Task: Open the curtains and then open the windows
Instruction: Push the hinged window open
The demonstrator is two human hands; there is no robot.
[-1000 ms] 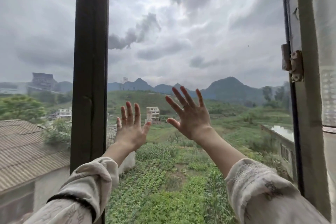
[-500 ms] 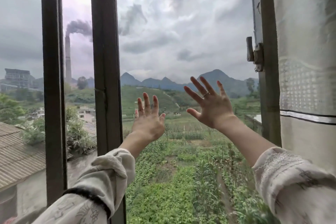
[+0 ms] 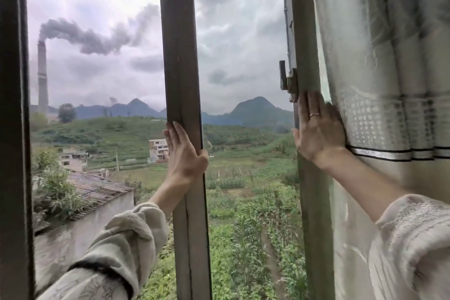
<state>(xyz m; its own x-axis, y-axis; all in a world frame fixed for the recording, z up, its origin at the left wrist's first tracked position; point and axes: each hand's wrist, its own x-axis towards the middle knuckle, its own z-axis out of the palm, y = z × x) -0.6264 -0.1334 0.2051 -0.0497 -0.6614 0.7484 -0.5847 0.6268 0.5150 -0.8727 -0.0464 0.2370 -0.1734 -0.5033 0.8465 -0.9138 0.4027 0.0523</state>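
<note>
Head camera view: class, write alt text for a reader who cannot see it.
A person's left hand grips the dark upright window post, while the right hand lies flat against the grey-green window frame beside a pale sheer curtain. Through the open gap lie green fields, hills and a smoking chimney.

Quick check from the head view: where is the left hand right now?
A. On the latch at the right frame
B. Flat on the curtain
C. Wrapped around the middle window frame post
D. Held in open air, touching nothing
C: the left hand has its grip around the middle window frame post, thumb on one side and fingers on the other, while the right hand lies flat against the right frame beside the curtain.
</note>
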